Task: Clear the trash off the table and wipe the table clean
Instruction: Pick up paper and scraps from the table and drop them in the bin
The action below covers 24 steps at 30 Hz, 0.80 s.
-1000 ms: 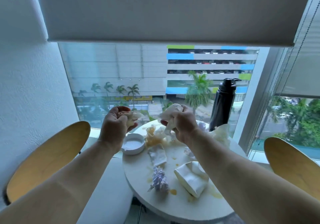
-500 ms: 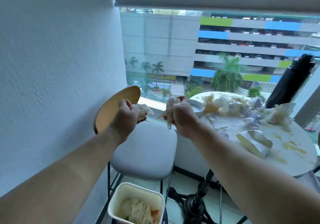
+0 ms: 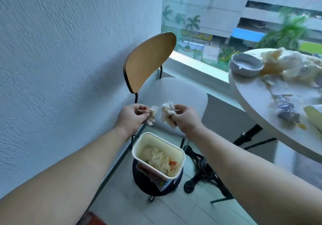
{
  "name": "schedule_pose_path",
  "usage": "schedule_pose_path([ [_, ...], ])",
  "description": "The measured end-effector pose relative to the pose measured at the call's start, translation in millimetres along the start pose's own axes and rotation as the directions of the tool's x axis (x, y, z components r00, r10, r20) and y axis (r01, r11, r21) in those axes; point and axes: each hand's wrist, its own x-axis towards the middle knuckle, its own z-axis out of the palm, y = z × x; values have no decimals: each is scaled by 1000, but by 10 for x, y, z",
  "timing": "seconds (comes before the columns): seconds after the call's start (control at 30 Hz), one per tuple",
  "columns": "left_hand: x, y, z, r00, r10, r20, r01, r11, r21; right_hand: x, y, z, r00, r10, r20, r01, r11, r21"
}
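Two crumpled tissues are off the table, one per hand. Left hand [image 3: 132, 118]: thumb and fingertips pinch the small crumpled white tissue [image 3: 152, 114]. Right hand [image 3: 186, 120]: fingers curled round the larger crumpled white tissue [image 3: 167, 113], gripping it. The two tissues are near each other but apart, and both are held above the white rectangular plastic tub [image 3: 149, 139].

The tub sits tilted in the top of a dark round bin [image 3: 148, 184] on the tiled floor and holds crumpled tissue and an orange scrap.

At right, the round white table [image 3: 261, 113] carries:
- a small grey round bowl [image 3: 245, 64] at its rim
- a heap of yellow-stained crumpled tissue [image 3: 285, 64] just beside the bowl
- a crumpled purple paper ball [image 3: 287, 109] nearer the camera
- yellowish smears

A chair with a tan wooden back [image 3: 149, 59] and grey seat stands beyond the hands, against the textured wall.
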Motion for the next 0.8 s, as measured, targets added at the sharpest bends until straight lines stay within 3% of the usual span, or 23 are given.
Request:
schedule_pose_path([
  [0.1,-101,-320,151,994,-97,-45,97,995,4,12,479,57,996,78,40,-76,995,-61],
  [0.37,-246,-1138,532,971,-206,-121,224,960,169,-145,1270,100,990,143,3,-124,866,-485],
  [0.57,-299,-1414,694,943,-334,-16,331,928,171,-127,1516,143,973,207,102,-96,766,-635],
  [0.8,-326,-1422,520,967,-249,-50,254,934,253,-106,1533,125,979,183,84,-83,746,-661],
])
